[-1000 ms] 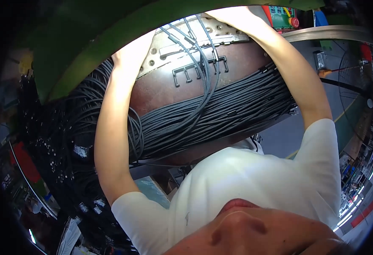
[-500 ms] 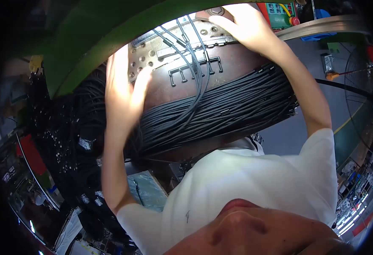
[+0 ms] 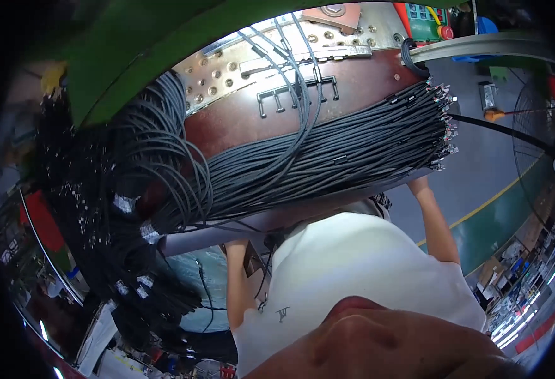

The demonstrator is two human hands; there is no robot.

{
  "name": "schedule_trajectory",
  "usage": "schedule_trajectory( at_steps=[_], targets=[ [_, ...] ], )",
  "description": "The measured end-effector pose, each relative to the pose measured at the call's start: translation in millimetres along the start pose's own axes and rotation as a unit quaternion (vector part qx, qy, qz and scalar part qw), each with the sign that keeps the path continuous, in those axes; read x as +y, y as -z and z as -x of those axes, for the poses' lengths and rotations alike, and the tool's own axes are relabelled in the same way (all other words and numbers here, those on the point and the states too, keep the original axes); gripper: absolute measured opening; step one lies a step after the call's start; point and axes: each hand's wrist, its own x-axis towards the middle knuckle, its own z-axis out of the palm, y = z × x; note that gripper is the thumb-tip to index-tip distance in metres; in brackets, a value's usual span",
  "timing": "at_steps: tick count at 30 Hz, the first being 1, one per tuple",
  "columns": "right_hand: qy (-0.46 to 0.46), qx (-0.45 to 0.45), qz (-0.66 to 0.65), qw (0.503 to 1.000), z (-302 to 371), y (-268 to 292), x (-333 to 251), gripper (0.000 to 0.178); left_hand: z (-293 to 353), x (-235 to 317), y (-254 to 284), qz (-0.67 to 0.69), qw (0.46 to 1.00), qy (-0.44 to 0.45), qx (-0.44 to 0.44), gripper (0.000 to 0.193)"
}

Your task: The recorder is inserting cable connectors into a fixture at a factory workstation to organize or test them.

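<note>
A wide bundle of dark cables (image 3: pixel 315 151) lies across a brown worktop (image 3: pixel 227 129), its metal-tipped connectors (image 3: pixel 445 120) fanned out at the right end. Below the worktop's near edge is my left hand (image 3: pixel 236 244), its fingers hidden beneath. Farther right, my right hand (image 3: pixel 419 184) is at the underside of the same edge, fingers also out of sight. I cannot make out whether either one holds anything. A few cables (image 3: pixel 301 95) run from the bundle up over a black comb-shaped rack (image 3: pixel 298 95) toward the metal plate with holes (image 3: pixel 217 79).
A green machine cover (image 3: pixel 145 47) overhangs the far left. More cables (image 3: pixel 157 126) hang off the left side, with silver-wrapped bunches (image 3: pixel 126 203) among them. A red button (image 3: pixel 445 32) sits on a green box at the far right. A fan (image 3: pixel 543 126) stands to the right.
Both my hands have left the metal plate and come down toward me to the worktop's near edge. The cable ends at right and the cables at left are now uncovered.
</note>
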Motion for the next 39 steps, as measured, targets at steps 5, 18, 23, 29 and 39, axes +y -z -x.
schedule_trajectory(
  at_steps=[5,18,23,29,39],
  targets=[
    [0.054,0.065,0.059,0.995,-9,-4,2,0.042,-16,6,33,0.063,0.985,0.027,-0.158,0.046],
    [0.015,0.077,-0.059,0.995,-13,8,-15,0.028,-21,11,59,0.134,0.991,-0.004,0.01,0.037],
    [0.012,0.109,-0.039,0.993,-10,54,-23,0.019,2,27,99,0.303,0.952,-0.04,-0.019,0.035],
    [0.083,0.304,-0.112,0.942,-69,191,-71,0.02,-6,50,246,0.572,0.717,-0.379,-0.12,0.041],
    [0.383,0.062,0.104,0.916,-197,131,-203,0.025,-81,125,284,0.253,0.9,-0.256,0.246,0.089]
  ],
)
